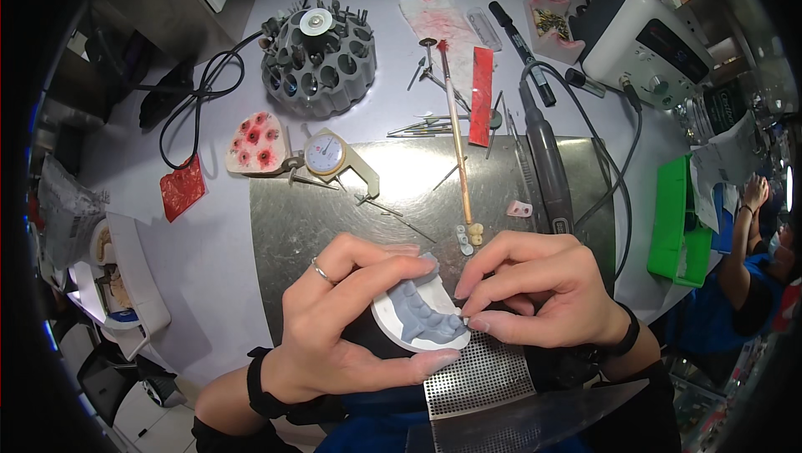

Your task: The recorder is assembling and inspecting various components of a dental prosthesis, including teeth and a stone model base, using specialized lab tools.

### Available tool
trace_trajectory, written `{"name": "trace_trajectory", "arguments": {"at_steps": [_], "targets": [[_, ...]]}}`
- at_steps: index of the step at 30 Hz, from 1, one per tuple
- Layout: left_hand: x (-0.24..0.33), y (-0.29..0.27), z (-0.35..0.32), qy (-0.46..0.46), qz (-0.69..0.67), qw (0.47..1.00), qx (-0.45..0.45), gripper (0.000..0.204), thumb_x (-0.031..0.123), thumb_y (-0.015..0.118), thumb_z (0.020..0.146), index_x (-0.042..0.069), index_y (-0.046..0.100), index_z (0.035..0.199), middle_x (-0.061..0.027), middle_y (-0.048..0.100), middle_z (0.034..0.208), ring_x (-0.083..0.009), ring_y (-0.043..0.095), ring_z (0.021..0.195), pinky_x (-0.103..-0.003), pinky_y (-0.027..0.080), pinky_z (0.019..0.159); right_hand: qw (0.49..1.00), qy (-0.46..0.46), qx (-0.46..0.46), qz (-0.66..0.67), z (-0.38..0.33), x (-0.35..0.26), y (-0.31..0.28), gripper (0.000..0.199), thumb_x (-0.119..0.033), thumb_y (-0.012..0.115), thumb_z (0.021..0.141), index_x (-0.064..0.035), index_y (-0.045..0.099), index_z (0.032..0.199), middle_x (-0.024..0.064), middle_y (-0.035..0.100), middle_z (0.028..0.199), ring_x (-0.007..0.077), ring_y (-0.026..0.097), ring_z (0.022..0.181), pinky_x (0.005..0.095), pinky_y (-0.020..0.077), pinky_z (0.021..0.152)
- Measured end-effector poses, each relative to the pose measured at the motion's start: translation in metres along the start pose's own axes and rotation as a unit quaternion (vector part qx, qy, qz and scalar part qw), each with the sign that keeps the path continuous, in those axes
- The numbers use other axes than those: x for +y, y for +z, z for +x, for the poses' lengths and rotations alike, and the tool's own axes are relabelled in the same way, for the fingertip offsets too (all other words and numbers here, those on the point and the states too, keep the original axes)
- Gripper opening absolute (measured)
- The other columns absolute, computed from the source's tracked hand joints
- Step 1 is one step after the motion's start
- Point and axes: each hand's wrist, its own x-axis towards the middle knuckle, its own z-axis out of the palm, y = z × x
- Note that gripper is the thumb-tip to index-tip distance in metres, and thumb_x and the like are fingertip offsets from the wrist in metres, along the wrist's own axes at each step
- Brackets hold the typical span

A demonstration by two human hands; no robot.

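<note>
My left hand [338,319] grips a dental model [420,319], a grey tooth arch on a white round base, held low at the middle of the view. A ring sits on one of its fingers. My right hand [535,290] meets the model from the right, with fingertips pinched at the arch's right end; whatever small piece they hold is hidden. Just beyond the hands, small tooth pieces [468,237] lie on a metal plate [334,202]. A perforated metal sheet [476,382] lies under my right wrist.
On the white table: a grey round bur holder [317,56], a dial caliper [330,156], a pink block with red spots [255,144], a thin brush [455,119], a handpiece [547,160], a white control box [643,39], a green tray [677,219]. Another person sits at the right [752,261].
</note>
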Motion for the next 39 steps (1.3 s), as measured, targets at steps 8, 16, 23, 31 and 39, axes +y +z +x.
{"name": "trace_trajectory", "arguments": {"at_steps": [8,16,23,31,39], "targets": [[-0.002,0.002,0.0,0.008,-0.007,1.0,0.01,0.066,0.025,0.102,0.062,-0.004,0.074,0.115,-0.0172,0.07,0.106,-0.0246,0.073,0.097,-0.033,0.06,0.082,0.989,-0.108,0.021,-0.099,0.0,0.003,0.002,0.013,-0.002,0.084,0.081,-0.0033,0.082,0.095,0.0105,0.073,0.104,0.0097,0.062,0.068,0.0216,0.0463,0.056],[-0.002,0.002,-0.004,-0.016,0.001,1.0,-0.024,0.072,0.026,0.103,0.059,-0.005,0.07,0.116,-0.0153,0.065,0.106,-0.0307,0.073,0.102,-0.04,0.06,0.093,0.977,-0.118,0.065,-0.166,0.0,-0.001,-0.018,0.02,-0.002,0.082,0.083,-0.0033,0.079,0.102,0.0092,0.072,0.101,0.0189,0.069,0.071,0.0291,0.0535,0.061],[0.0,0.004,-0.005,-0.012,0.018,1.0,0.021,0.062,0.02,0.1,0.064,-0.002,0.071,0.114,-0.0145,0.067,0.104,-0.021,0.067,0.09,-0.029,0.056,0.076,0.934,-0.086,0.103,-0.332,0.003,0.002,-0.021,0.014,-0.001,0.079,0.083,-0.0036,0.077,0.097,0.0071,0.071,0.092,0.0229,0.071,0.074,0.0313,0.0554,0.063],[-0.001,0.008,-0.002,-0.007,0.005,0.999,0.032,0.064,0.02,0.099,0.062,-0.002,0.071,0.115,-0.016,0.068,0.107,-0.0222,0.067,0.092,-0.03,0.056,0.077,0.919,-0.027,-0.024,-0.392,-0.013,-0.009,-0.032,0.015,-0.016,0.081,0.083,-0.0088,0.073,0.092,0.0031,0.067,0.087,0.0231,0.07,0.075,0.035,0.054,0.062],[-0.006,0.007,-0.012,-0.037,0.003,0.999,0.027,0.066,0.021,0.097,0.064,-0.001,0.066,0.118,-0.0156,0.066,0.108,-0.026,0.068,0.1,-0.035,0.056,0.086,0.884,-0.061,-0.019,-0.464,-0.014,0.005,-0.021,0.011,-0.01,0.075,0.083,-0.0073,0.07,0.092,0.0027,0.066,0.091,0.0213,0.071,0.078,0.0343,0.0557,0.063]]}}
